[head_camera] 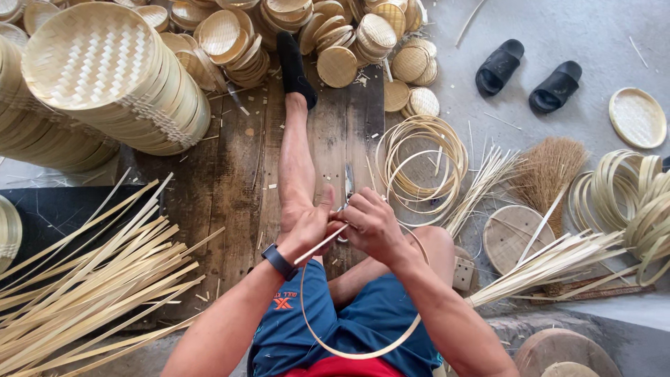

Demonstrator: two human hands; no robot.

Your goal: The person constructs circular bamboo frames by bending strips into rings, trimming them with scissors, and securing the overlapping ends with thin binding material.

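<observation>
While I sit over the boards, my left hand and right hand meet above my knee, fingers pinching a bamboo strip that loops down over my lap; scissors lie just beyond.

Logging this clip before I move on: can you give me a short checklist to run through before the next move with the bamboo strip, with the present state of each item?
1. Both hands on the bamboo strip: ok, left hand and right hand meet on it above the lap.
2. Strip bent into a loop: ok, it curves down across the blue shorts.
3. Loop ends overlapped and fastened: cannot tell, fingers hide the joint.
4. Scissors close by: ok, on the wooden board just past the hands.
5. Spare strips within reach: ok, a pile of strips lies to the left.
</observation>
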